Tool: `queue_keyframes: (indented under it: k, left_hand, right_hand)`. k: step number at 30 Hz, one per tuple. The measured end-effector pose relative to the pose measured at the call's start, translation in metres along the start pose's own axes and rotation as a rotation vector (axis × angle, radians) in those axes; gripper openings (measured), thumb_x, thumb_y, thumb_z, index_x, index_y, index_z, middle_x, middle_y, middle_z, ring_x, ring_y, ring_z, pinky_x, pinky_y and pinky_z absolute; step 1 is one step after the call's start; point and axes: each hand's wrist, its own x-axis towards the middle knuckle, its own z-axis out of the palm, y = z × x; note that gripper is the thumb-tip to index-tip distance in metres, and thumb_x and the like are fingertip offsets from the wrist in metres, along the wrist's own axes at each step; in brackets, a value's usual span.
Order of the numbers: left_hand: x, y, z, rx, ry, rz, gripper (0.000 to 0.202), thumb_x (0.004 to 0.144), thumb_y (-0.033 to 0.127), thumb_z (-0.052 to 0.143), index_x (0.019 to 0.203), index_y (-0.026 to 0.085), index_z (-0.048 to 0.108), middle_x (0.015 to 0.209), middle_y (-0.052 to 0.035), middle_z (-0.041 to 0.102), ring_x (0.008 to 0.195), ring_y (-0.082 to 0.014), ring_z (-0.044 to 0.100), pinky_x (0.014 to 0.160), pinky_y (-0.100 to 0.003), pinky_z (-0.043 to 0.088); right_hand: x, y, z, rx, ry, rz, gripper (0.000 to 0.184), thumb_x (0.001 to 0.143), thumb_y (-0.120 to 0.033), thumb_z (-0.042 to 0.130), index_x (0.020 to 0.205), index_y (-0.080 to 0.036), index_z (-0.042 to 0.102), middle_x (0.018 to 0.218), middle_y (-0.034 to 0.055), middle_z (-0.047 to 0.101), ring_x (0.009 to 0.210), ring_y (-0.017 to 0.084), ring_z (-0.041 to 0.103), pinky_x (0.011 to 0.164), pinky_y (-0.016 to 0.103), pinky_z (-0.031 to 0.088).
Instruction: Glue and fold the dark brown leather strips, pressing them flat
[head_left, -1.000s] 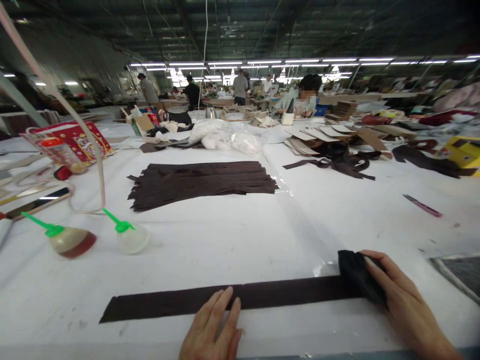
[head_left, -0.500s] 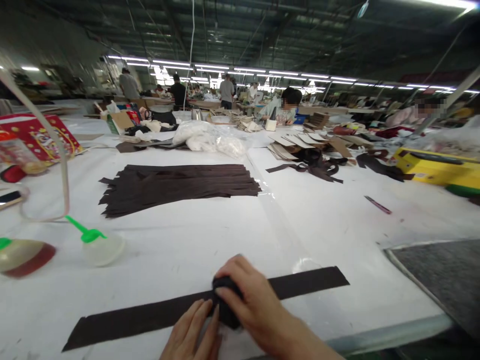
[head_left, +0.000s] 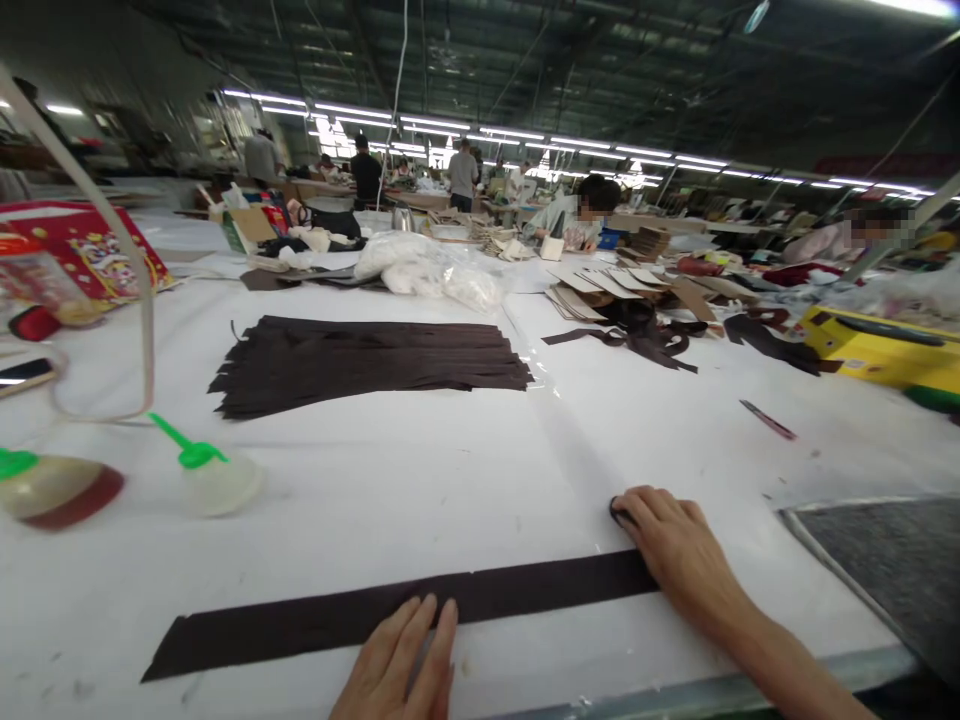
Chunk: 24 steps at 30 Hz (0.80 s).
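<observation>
Strip: a long dark brown strip lies flat along the near edge of the table, running from 8 o'clock across to 4 o'clock.
Left hand: my left hand rests at 6 o'clock, grip fully open, fingers straight and together, tips on the strip's near edge. Flat like this, it pins the strip to the table.
Right hand: my right hand covers the strip's right end at 4 o'clock, knuckles up, grip curled closed over a dark wad. Only a sliver peeks out at my fingertips, so it is probably cloth.
Stack: a pile of like strips waits at 11 o'clock, well apart.
Bottles: two green-nozzled squeeze bottles lie tipped at 9 o'clock.
Mat: a grey mat sits at 3 o'clock.
</observation>
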Motion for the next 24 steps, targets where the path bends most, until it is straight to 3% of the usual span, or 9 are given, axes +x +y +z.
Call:
queue_keyframes:
  k: [2,4,8,10,14,17,19,22,24]
  left_hand:
    - [0.001,0.003,-0.004,-0.026,0.01,-0.039,0.028,0.094,0.016,0.044,0.116,0.016,0.061,0.111,-0.0066,0.067,0.104,-0.0198,0.062,0.091,-0.029,0.049]
    - [0.002,0.005,-0.008,-0.082,0.039,-0.079,0.024,0.093,0.015,0.043,0.107,0.014,0.063,0.116,-0.0106,0.063,0.109,-0.0207,0.059,0.091,-0.028,0.051]
    - [0.004,0.006,-0.013,-0.115,0.087,-0.136,0.018,0.088,0.01,0.049,0.095,0.017,0.065,0.114,-0.0116,0.06,0.11,-0.023,0.057,0.09,-0.032,0.052]
    - [0.003,0.004,-0.014,-0.09,0.089,-0.14,0.02,0.086,0.01,0.053,0.1,0.017,0.065,0.107,-0.0103,0.063,0.105,-0.0237,0.059,0.089,-0.035,0.052]
    - [0.002,0.001,-0.017,-0.063,0.026,-0.166,0.026,0.09,0.013,0.048,0.112,0.015,0.061,0.102,-0.0095,0.065,0.098,-0.0246,0.06,0.083,-0.037,0.051]
    - [0.006,0.0,-0.022,-0.065,0.021,-0.177,0.018,0.092,0.015,0.046,0.101,0.015,0.062,0.092,-0.0071,0.066,0.089,-0.0234,0.061,0.077,-0.036,0.05]
    - [0.012,-0.001,-0.026,-0.067,0.058,-0.174,0.014,0.091,0.015,0.048,0.094,0.015,0.063,0.091,-0.0072,0.066,0.088,-0.0225,0.06,0.077,-0.034,0.049]
    - [0.017,-0.001,-0.024,-0.056,0.062,-0.133,0.022,0.092,0.015,0.048,0.107,0.016,0.063,0.1,-0.0079,0.066,0.096,-0.0229,0.06,0.082,-0.035,0.048]
    - [0.016,0.0,-0.019,-0.036,0.017,-0.093,0.027,0.094,0.018,0.043,0.113,0.018,0.063,0.103,-0.0063,0.067,0.098,-0.023,0.06,0.084,-0.036,0.048]
  right_hand:
    - [0.012,-0.009,-0.004,0.027,0.098,0.019,0.018,0.096,-0.024,0.04,0.099,-0.02,0.058,0.096,0.0074,0.06,0.088,0.023,0.055,0.074,0.036,0.037]
    - [0.029,-0.049,-0.01,0.195,0.123,-0.035,0.018,0.095,-0.026,0.041,0.105,-0.02,0.056,0.099,0.0075,0.06,0.09,0.023,0.054,0.077,0.035,0.039]
    - [0.054,-0.145,-0.025,0.635,-0.067,-0.195,0.029,0.092,-0.015,0.039,0.118,-0.024,0.05,0.106,0.0054,0.058,0.095,0.02,0.054,0.084,0.034,0.042]
    - [0.063,-0.168,-0.031,0.806,-0.157,-0.156,0.028,0.091,-0.015,0.039,0.114,-0.023,0.051,0.107,0.0048,0.058,0.097,0.019,0.054,0.086,0.033,0.042]
    - [0.078,-0.156,-0.035,1.102,-0.384,0.121,0.015,0.091,-0.029,0.044,0.098,-0.021,0.055,0.085,0.0014,0.058,0.078,0.016,0.055,0.07,0.028,0.045]
    - [0.08,-0.135,-0.038,1.271,-0.545,0.235,0.021,0.085,-0.032,0.052,0.103,-0.022,0.049,0.083,-0.0018,0.055,0.068,0.013,0.05,0.06,0.024,0.042]
    - [0.078,-0.128,-0.038,1.233,-0.588,0.221,0.023,0.081,-0.026,0.056,0.101,-0.023,0.046,0.083,-0.0033,0.053,0.068,0.012,0.049,0.06,0.023,0.04]
    - [0.071,-0.129,-0.031,1.077,-0.616,0.122,0.014,0.079,-0.019,0.056,0.091,-0.022,0.049,0.077,-0.0038,0.051,0.074,0.013,0.049,0.066,0.023,0.039]
    - [0.067,-0.132,-0.024,0.979,-0.555,0.057,0.011,0.08,-0.016,0.055,0.089,-0.022,0.052,0.086,-0.0015,0.054,0.081,0.015,0.051,0.073,0.026,0.041]
